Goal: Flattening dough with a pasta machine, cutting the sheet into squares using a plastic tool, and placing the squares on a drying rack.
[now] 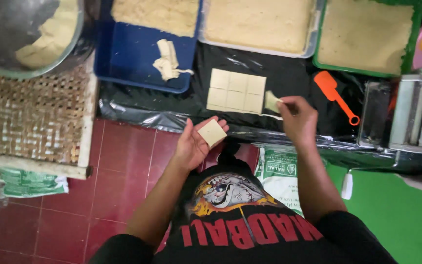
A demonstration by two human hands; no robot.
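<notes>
I see the black worktop [289,78] with a cut dough sheet [236,90] on it. My left hand [194,144] lies open, one dough square [212,132] on its palm. My right hand [296,117] pinches a small dough piece [271,101] beside the sheet.

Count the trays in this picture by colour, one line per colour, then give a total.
Blue tray: 1
Clear tray: 1
Green tray: 1
Total: 3
</notes>
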